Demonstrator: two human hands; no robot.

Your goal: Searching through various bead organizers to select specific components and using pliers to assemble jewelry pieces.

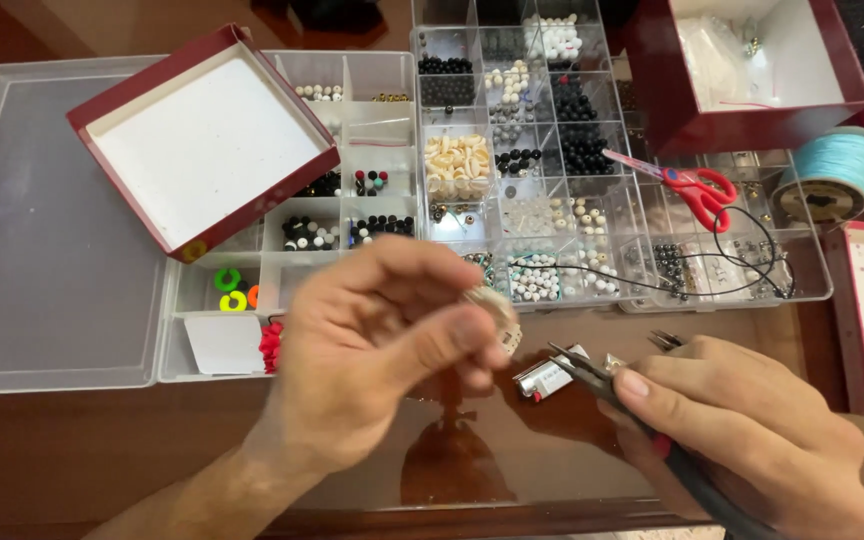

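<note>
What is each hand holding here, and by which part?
The left hand pinches a small pale beaded piece between thumb and fingertips; blur hides the exact spot. The right hand grips dark pliers by the handles, tips pointing toward the piece.

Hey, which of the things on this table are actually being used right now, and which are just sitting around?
In use:
left hand, pinching a small pale beaded piece
right hand, holding dark pliers

Lying about:
red-handled scissors on the bead organiser
spool of light blue cord
lighter
black cord
empty red box lid
</note>
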